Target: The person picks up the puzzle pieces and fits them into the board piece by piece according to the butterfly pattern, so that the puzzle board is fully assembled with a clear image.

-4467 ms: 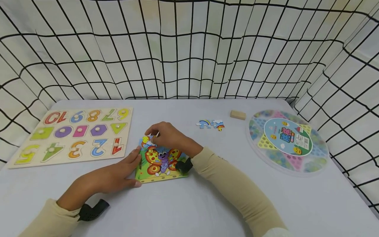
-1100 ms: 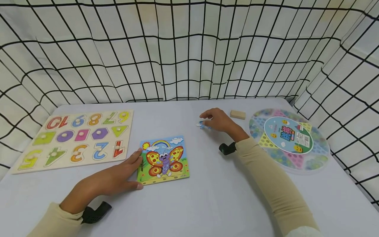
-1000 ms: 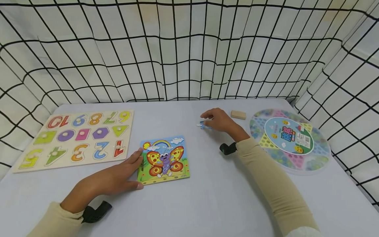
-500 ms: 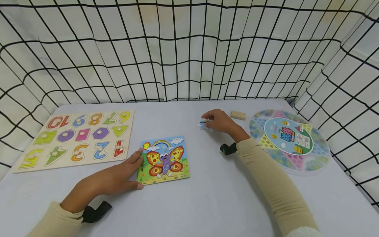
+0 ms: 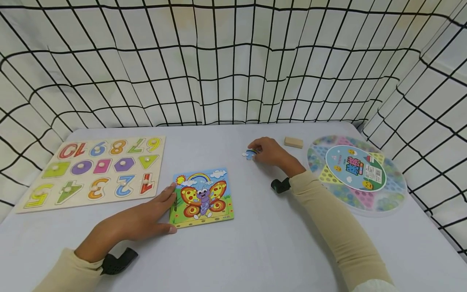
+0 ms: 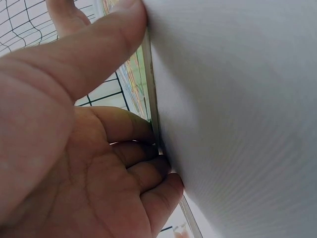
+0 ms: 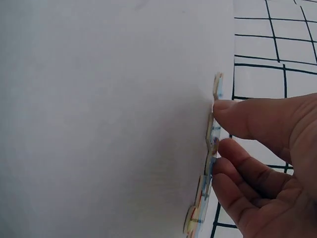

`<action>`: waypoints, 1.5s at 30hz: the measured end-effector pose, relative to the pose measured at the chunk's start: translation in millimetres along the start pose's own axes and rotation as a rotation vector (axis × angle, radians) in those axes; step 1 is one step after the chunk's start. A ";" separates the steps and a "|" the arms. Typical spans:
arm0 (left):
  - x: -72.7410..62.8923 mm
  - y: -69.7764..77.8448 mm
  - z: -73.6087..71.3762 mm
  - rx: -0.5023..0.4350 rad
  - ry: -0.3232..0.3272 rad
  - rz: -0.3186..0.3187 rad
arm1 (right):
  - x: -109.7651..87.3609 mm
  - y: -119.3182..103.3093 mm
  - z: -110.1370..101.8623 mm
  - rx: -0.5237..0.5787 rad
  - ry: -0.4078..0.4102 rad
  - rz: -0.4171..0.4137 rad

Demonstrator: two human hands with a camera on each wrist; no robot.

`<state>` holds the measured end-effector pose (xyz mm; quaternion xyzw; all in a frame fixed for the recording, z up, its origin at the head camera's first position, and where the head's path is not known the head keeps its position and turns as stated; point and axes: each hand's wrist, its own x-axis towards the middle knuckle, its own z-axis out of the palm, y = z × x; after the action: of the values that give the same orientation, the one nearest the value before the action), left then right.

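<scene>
In the head view, a square butterfly puzzle point(image 5: 204, 198) lies flat on the white table. My left hand point(image 5: 142, 217) rests along its left side, fingers near the upper part and thumb at the lower corner. The left wrist view shows those fingertips point(image 6: 171, 186) against the thin board edge. Farther back, my right hand point(image 5: 270, 151) bends over small loose jigsaw pieces. A blue rainbow piece point(image 5: 250, 154) shows at its fingertips, and the hand covers the rest. In the right wrist view, thumb and fingers hold a puzzle piece point(image 7: 212, 126) among others lying edge-on.
A wooden number and shape board point(image 5: 91, 170) lies at the left. A small wooden block point(image 5: 293, 142) is behind my right hand. The round, clear-wrapped board game point(image 5: 355, 168) lies at the right. Black netting point(image 5: 233, 61) over white cloth encloses the table.
My right hand has gone from the butterfly puzzle's upper left corner to the loose pieces at the right. Lately its fingers dip slightly, baring more of the rainbow piece. My left hand stays put.
</scene>
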<state>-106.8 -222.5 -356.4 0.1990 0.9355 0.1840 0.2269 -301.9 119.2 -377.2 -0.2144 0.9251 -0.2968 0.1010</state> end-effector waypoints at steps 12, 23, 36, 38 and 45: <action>-0.7 0.5 0.1 -0.005 0.009 0.003 | 0.6 -4.0 5.2 -0.097 0.039 -0.063; -1.1 1.4 2.5 -0.015 -0.003 -0.003 | -4.6 -7.4 6.1 -0.035 0.037 -0.043; 0.5 1.8 0.3 0.003 0.001 -0.008 | -6.8 -11.1 3.9 -0.027 0.058 -0.076; 0.4 1.7 0.0 0.005 0.001 -0.012 | -7.2 -11.6 3.3 -0.018 0.066 -0.088; 1.0 1.6 -0.9 0.012 0.008 -0.006 | -9.1 -16.0 -0.1 0.018 0.082 -0.132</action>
<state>-107.6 -220.9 -355.3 0.1968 0.9380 0.1783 0.2226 -288.5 111.7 -367.1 -0.2616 0.9096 -0.3196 0.0451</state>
